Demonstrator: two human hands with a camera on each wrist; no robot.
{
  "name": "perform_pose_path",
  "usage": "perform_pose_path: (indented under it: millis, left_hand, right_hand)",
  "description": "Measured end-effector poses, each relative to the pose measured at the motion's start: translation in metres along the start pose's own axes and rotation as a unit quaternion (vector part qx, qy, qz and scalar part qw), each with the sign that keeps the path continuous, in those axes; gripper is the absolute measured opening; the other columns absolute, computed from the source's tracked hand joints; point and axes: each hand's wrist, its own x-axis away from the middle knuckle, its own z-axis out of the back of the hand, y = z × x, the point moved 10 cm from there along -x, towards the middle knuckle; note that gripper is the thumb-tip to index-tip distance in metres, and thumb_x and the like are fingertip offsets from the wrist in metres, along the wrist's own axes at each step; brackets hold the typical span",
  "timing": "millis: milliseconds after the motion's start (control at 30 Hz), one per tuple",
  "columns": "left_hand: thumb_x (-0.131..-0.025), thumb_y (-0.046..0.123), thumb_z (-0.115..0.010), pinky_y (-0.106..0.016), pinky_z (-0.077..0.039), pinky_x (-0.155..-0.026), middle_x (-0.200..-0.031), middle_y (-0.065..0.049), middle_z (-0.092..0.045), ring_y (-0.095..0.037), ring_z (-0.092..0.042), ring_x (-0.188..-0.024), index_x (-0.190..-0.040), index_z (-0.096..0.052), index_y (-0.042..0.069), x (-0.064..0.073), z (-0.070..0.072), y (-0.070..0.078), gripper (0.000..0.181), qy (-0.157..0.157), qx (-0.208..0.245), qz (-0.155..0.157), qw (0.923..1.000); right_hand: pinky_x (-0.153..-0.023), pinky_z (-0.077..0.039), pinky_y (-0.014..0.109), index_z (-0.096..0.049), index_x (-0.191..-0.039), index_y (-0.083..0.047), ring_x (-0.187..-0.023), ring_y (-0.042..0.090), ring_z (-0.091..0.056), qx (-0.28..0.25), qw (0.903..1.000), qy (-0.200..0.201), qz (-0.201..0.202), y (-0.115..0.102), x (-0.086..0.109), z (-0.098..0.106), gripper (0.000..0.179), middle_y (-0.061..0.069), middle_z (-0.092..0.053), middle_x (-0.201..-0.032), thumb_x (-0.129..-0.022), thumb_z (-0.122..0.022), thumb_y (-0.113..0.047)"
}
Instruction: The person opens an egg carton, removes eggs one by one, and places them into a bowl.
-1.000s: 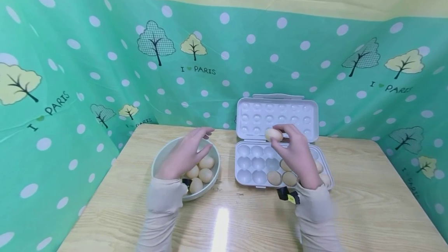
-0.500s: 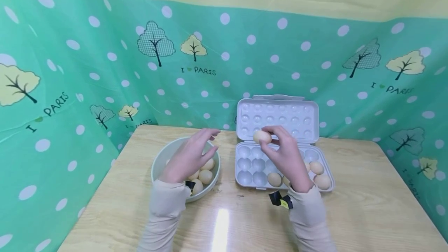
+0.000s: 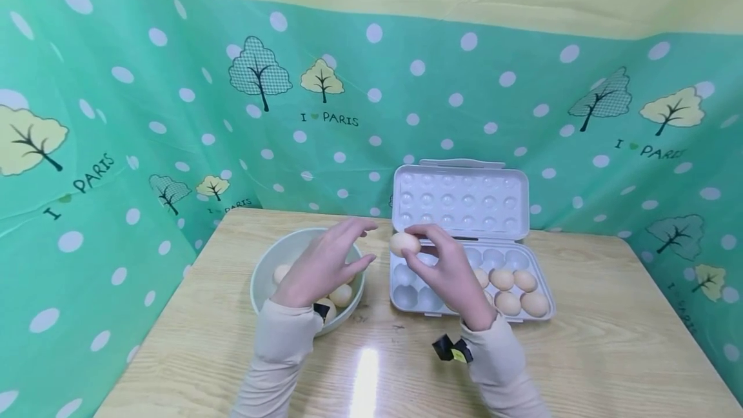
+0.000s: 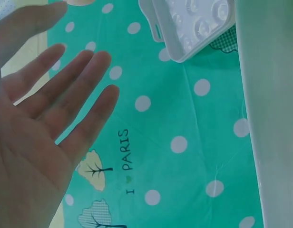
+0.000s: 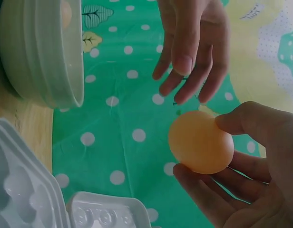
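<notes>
Around, dotted cloth [image 3: 389, 111], wooden table [image 3: 598, 340], left hand [image 3: 325, 263] partly blocking bowl [image 3: 263, 269]

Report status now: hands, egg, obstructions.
Right hand pinching egg. Left hand open, holding nothing. Egg aloft, touching neither bowl nor carton. No obstruction seen between hands.

The right hand [image 3: 449, 273] has carried its egg [image 3: 404, 244] leftward — by the left edge of the carton [image 3: 405, 297]; the left hand [image 3: 322, 264] has edged right, narrowing the gap.
</notes>
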Motion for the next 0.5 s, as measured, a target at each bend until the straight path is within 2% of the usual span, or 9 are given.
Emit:
perform_pose_path:
  millis: [267,500]
  left_hand:
    - [-0.088,0.02,-0.077,-0.033,-0.055,-0.093,-0.124,-0.002,-0.063,-0.019,-0.064,-0.109,-0.128,-0.059,0.011,-0.003,-0.008,0.01,0.045,-0.016,0.017,-0.024,0.9994]
    - [-0.09,0.021,-0.075,-0.027,-0.055,-0.089,-0.119,0.003,-0.063,-0.011,-0.063,-0.105,-0.124,-0.062,0.015,-0.004,-0.016,0.018,0.037,-0.008,0.02,-0.049,0.9986]
  right_hand:
    - [-0.087,-0.059,0.028,-0.063,-0.119,-0.004,-0.11,0.022,-0.064,-0.027,0.9995,-0.007,0.015,-0.003,0.0,-0.013,0.029,0.009,-0.066,-0.117,-0.092,-0.071,-0.012]
    - [-0.087,-0.058,0.027,-0.06,-0.119,-0.005,-0.111,0.019,-0.063,-0.061,0.9979,-0.022,0.007,-0.004,0.002,-0.022,0.031,0.006,-0.065,-0.118,-0.091,-0.072,-0.01]
